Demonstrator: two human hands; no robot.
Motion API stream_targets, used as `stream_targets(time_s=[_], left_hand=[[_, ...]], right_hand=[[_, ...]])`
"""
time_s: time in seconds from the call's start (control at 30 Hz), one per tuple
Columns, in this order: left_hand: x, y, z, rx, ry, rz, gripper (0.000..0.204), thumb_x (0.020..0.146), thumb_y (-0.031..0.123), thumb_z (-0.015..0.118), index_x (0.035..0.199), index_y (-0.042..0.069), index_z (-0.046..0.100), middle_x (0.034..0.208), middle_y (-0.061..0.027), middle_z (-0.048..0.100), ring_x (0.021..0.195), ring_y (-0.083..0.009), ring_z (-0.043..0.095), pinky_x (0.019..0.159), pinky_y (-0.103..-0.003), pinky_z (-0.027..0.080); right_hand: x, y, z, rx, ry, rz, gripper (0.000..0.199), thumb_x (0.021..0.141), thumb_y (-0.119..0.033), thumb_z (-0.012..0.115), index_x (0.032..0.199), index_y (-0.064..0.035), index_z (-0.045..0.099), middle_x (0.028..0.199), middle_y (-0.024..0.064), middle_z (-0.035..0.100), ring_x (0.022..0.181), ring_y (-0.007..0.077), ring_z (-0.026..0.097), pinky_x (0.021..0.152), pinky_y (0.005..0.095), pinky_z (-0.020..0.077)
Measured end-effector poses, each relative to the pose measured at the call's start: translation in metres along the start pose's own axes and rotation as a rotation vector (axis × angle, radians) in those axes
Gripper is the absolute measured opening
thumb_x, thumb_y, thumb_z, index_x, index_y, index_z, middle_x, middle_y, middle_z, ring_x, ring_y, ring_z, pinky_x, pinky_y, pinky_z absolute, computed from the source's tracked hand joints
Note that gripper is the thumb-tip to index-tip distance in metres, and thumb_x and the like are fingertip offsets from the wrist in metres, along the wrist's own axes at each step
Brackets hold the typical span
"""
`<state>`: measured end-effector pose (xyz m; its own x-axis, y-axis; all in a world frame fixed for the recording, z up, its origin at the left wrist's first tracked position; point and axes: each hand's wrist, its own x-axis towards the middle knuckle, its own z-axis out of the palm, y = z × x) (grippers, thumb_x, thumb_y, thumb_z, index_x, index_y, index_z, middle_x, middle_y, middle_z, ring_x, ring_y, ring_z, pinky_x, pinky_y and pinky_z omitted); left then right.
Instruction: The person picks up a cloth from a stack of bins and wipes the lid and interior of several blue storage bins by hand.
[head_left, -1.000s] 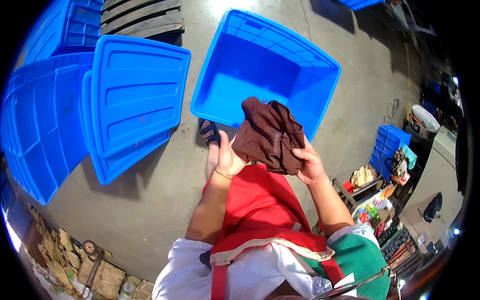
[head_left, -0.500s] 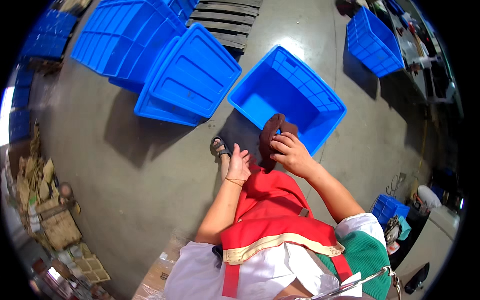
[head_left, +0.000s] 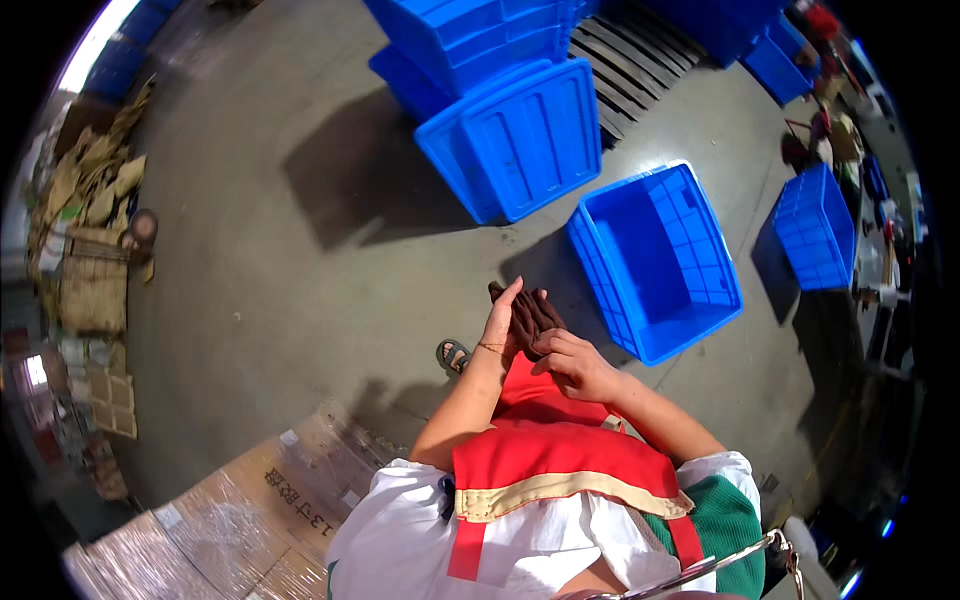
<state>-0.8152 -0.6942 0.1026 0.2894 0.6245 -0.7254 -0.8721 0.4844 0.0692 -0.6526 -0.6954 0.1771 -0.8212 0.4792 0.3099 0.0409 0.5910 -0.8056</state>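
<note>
On the grey concrete floor (head_left: 250, 250), stacked blue plastic crates (head_left: 510, 40) partly hide a slatted wooden pallet (head_left: 640, 70). Both hands (head_left: 578, 368) grip a brown cloth (head_left: 531, 318).

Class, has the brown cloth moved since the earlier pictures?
Yes: the brown cloth has moved left, away from the nearest blue bin, whose near edge it overlapped earlier.

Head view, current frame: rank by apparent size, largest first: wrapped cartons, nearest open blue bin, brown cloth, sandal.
1. Wrapped cartons, cut off by the picture edge
2. Nearest open blue bin
3. Brown cloth, partly hidden
4. Sandal

Apparent size only; the cloth sits closer to the camera than the sandal.
</note>
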Motion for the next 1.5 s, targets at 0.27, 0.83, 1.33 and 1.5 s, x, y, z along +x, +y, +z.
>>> stream_targets(time_s=[0.27, 0.83, 1.33, 1.5], left_hand=[[-0.119, 0.129, -0.086, 0.418, -0.502, 0.213, 0.090, 0.063, 0.061, 0.070, 0.127, 0.005, 0.040, 0.120, -0.0035, 0.049, 0.112, -0.0156, 0.047, 0.094, -0.032, 0.041], [-0.265, 0.383, -0.163, -0.599, -0.888, 0.604, 0.038, 0.086, 0.024, 0.057, 0.118, 0.004, 0.048, 0.103, -0.0136, 0.054, 0.090, -0.0254, 0.056, 0.063, -0.031, 0.054], [-0.401, 0.832, -0.207, 1.031, 1.071, 1.272, 0.017, 0.077, 0.015, 0.061, 0.082, -0.001, 0.057, 0.066, -0.0076, 0.061, 0.059, -0.0131, 0.053, 0.055, -0.030, 0.043], [-0.447, 0.925, -0.281, 0.940, 1.107, 1.464, 0.020, 0.081, 0.016, 0.059, 0.094, 0.000, 0.059, 0.081, -0.0091, 0.065, 0.073, -0.0189, 0.059, 0.064, -0.030, 0.047]], right_hand=[[0.178, 0.013, 0.105, 0.258, 0.470, 0.341, 0.016, 0.072, 0.003, 0.048, 0.083, -0.0025, 0.058, 0.087, 0.0084, 0.061, 0.082, 0.0250, 0.057, 0.076, 0.0322, 0.0454], [0.531, -0.002, 0.351, 1.912, -0.509, 0.350, 0.044, 0.086, -0.039, 0.055, 0.118, -0.0091, 0.046, 0.109, 0.0124, 0.049, 0.107, 0.0288, 0.049, 0.084, 0.0467, 0.0470], [1.023, -0.087, 0.482, 0.236, -0.201, -0.107, 0.018, 0.087, -0.015, 0.053, 0.097, -0.0036, 0.062, 0.075, 0.0055, 0.060, 0.069, 0.0154, 0.056, 0.065, 0.0307, 0.0447], [1.094, -0.141, 0.552, 0.080, -0.050, -0.293, 0.021, 0.081, -0.015, 0.047, 0.087, -0.0019, 0.062, 0.084, 0.0238, 0.063, 0.084, 0.0399, 0.060, 0.076, 0.0457, 0.0468]])
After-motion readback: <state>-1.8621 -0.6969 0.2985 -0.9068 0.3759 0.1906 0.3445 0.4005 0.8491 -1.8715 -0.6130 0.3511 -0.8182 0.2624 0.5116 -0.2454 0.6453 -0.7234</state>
